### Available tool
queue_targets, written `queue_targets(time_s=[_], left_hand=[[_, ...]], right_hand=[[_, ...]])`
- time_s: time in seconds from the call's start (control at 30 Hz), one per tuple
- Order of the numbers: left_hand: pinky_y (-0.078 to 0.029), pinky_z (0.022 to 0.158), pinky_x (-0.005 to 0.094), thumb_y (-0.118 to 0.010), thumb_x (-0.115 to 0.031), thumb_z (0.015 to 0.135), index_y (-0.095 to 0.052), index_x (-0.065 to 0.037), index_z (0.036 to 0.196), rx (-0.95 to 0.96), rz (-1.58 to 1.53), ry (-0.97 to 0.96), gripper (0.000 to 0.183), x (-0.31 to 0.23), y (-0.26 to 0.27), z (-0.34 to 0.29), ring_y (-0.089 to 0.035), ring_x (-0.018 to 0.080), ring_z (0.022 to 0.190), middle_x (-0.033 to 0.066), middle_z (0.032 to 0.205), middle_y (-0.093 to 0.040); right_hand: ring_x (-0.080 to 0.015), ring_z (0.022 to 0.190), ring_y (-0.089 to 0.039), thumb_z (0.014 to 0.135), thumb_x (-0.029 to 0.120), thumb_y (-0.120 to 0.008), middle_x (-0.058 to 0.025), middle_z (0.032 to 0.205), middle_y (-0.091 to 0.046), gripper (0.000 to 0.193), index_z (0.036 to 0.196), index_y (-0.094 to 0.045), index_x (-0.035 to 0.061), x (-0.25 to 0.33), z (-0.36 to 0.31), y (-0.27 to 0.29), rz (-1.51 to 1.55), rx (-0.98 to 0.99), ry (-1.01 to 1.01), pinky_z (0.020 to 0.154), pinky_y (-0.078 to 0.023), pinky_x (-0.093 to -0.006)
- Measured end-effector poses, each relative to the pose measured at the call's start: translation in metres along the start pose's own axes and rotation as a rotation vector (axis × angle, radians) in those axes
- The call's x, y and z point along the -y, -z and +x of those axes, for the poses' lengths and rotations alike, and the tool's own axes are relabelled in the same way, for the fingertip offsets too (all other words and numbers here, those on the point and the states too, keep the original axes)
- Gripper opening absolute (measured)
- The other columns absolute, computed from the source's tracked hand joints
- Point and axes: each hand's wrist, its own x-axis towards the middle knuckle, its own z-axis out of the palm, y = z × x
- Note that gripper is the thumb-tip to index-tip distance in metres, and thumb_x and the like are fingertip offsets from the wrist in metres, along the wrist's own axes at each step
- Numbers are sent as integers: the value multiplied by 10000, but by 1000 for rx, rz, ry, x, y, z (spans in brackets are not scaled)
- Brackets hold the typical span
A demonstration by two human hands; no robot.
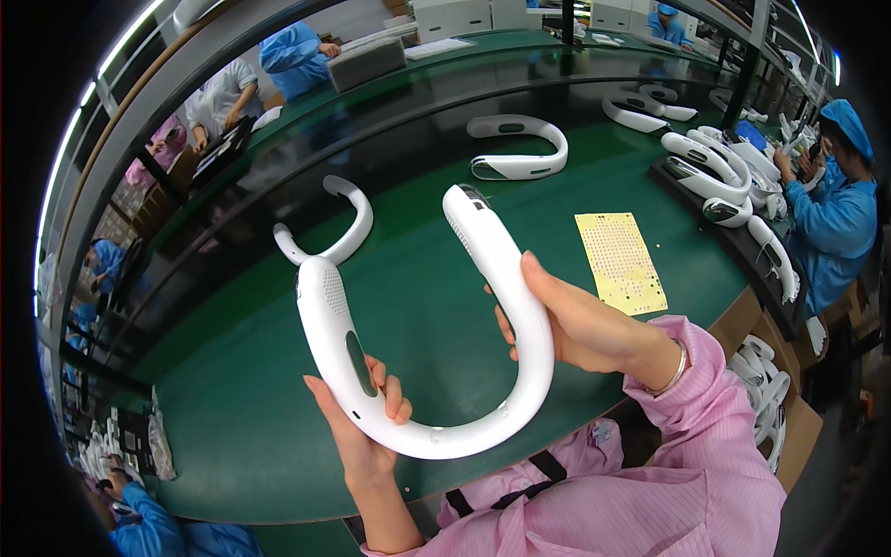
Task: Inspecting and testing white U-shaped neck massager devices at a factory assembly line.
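A white U-shaped neck fan [536, 371] is held up above the green table, its curved back toward me and its two ends pointing away. My left hand [360, 441] is closed around the left arm of the fan near the bend, beside a dark oval panel. Around the right arm, my right hand [580, 320] is closed with the thumb on top and fingertips showing on the inner side. Grilles of small holes show near both ends. Beyond the left end lies another white neck fan [357, 237], partly overlapped by the held one.
Another neck fan [560, 153] lies farther back on the green table [241, 390]. A yellow sheet with rows of small marks [617, 260] is right of my hands. Several fans fill a dark tray [682, 200] near a co-worker in blue [840, 223]. A cardboard box [803, 436] holds white parts.
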Motion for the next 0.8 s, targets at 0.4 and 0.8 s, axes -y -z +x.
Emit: queue_targets(time_s=[0.4,0.8], left_hand=[[-421,884,349,-415,-281,941,-482,-13,1185,-131,459,25,368,12,13,33,-505,219,1022,106,1192,-491],[-458,766,315,-479,-95,853,-530,-5,1036,-118,523,59,211,18,0,33,-561,185,873,116,1036,-550]], right_hand=[[-197,857,-524,855,171,-556,-136,984,-482,313,1054,-433,-38,15,177,68,408,-449,243,742,-463,-380],[-324,1075,-464,711,286,-700,-162,1048,-566,400,995,-563,40,76,194,289,-1816,-836,191,972,-278,-494]])
